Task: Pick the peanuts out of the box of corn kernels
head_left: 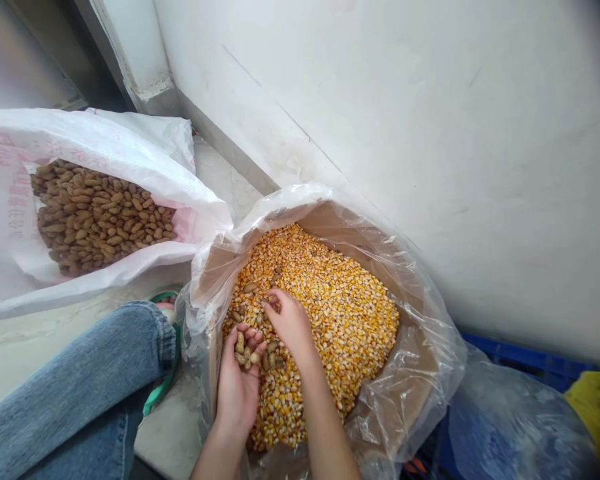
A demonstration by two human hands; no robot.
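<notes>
My left hand is cupped palm up over the corn, with several unshelled peanuts resting in its curled fingers. My right hand reaches down just beyond it, fingertips bent together at the corn surface; what they pinch is hidden. Under both hands lie loose yellow corn kernels, filling a box lined with a clear plastic bag. A few more peanuts lie on the kernels near my fingers.
At left, a white woven sack lies open with many peanuts inside. A jeans-clad leg and a green sandal are beside the box. A white wall stands behind. A blue crate and yellow cloth are at right.
</notes>
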